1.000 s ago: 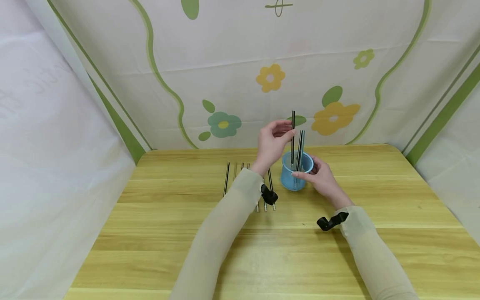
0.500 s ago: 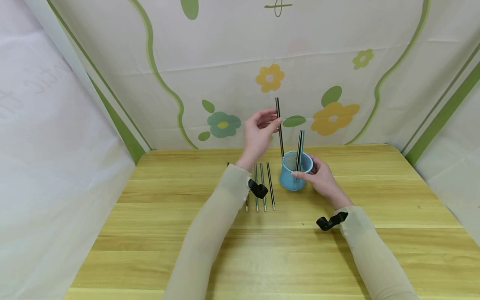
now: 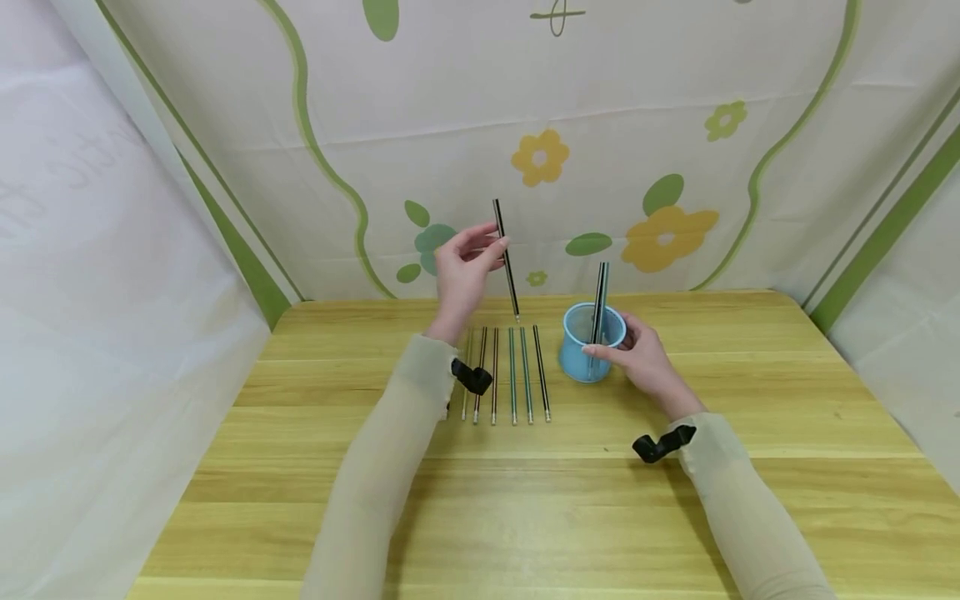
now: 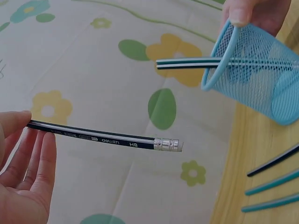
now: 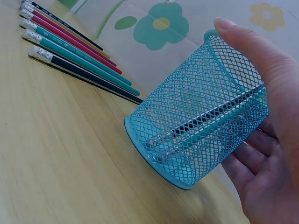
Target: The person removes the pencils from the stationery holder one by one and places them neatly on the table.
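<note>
My left hand (image 3: 467, 271) pinches a black striped pencil (image 4: 93, 134) near its upper end, above the back of the table. The pencil's eraser end points down, and "HB" shows on its side in the left wrist view. With thumb at the rim and fingers around the side, my right hand (image 3: 647, 358) holds a blue mesh pencil cup (image 3: 576, 360). Inside the cup lean a black pencil (image 5: 205, 119) and a green pencil (image 5: 210, 128), eraser ends at the bottom. Left of the cup, several pencils (image 3: 513, 375) lie in a row, erasers toward me.
The row on the wooden table (image 3: 600, 517) includes green, red and black pencils, partly covered by my left sleeve (image 3: 382, 450). A flower-printed cloth (image 3: 450, 108) stands behind the table's back edge.
My left hand has carried the black pencil out of the cup's mouth and leftward, over the far ends of the row. The right hand stays on the cup.
</note>
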Motion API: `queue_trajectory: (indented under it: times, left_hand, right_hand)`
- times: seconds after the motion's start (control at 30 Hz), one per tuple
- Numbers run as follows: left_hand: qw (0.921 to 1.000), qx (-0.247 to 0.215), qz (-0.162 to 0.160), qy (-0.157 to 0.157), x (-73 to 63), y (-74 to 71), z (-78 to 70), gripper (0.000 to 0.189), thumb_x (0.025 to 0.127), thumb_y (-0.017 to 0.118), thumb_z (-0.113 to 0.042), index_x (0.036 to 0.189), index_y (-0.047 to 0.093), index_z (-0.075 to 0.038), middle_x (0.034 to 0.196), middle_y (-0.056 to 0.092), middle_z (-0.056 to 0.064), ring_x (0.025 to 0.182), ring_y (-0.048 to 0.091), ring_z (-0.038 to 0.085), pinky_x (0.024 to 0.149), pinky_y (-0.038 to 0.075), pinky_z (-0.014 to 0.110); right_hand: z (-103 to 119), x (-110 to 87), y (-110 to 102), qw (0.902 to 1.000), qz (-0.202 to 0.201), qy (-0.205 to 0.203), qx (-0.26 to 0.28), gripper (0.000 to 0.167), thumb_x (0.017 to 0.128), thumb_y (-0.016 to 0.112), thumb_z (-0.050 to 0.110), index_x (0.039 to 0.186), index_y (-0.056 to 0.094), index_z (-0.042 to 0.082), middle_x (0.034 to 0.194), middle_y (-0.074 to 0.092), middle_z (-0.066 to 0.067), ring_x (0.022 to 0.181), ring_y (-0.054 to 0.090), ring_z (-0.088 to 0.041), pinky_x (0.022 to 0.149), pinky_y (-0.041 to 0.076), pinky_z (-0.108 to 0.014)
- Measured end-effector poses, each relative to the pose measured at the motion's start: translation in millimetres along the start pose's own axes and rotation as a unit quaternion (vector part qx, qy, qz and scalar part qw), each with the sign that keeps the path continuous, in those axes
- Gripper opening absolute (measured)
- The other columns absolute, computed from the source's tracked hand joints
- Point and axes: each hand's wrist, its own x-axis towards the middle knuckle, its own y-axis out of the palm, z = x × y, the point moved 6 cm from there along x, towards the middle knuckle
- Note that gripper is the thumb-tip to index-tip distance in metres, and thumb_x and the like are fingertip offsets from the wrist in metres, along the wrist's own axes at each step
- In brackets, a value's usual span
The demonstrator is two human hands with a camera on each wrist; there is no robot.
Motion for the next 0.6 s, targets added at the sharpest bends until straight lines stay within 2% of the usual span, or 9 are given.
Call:
queue_trajectory:
  times: [0.17,0.3,0.6]
  left_hand:
    - [0.9999,0.009,-0.007,0.0,0.9,-15.6,1.0,0.027,0.091,0.08,-0.016,0.116,0.075,-0.008,0.103,0.072,0.01,0.087,0.07,0.027,0.075,0.062,0.034]
    - [0.9997,0.017,-0.009,-0.013,0.0,-26.2,5.8,0.028,0.091,0.081,-0.019,0.117,0.075,-0.011,0.104,0.072,0.009,0.086,0.071,0.027,0.075,0.062,0.034]
    - [0.9997,0.007,0.002,-0.024,-7.7,-42.7,11.4,0.028,0.092,0.08,-0.015,0.118,0.072,-0.008,0.106,0.071,0.012,0.087,0.072,0.029,0.076,0.063,0.037]
  right_hand:
    - [-4.4,0.8,-2.1,0.9999,-0.007,-0.001,-0.01,0.073,0.09,0.082,0.02,0.148,0.044,0.0,0.137,0.056,-0.021,0.127,0.053,-0.034,0.094,0.048,-0.014]
    - [-6.3,1.2,-2.4,0.9999,-0.008,-0.004,-0.014,0.074,0.089,0.083,0.022,0.149,0.044,0.0,0.137,0.056,-0.021,0.126,0.054,-0.033,0.094,0.049,-0.015]
    - [-7.5,2.4,-2.1,0.9998,-0.007,-0.001,-0.017,0.076,0.09,0.083,0.024,0.15,0.043,0.001,0.138,0.055,-0.02,0.127,0.054,-0.033,0.094,0.049,-0.015]
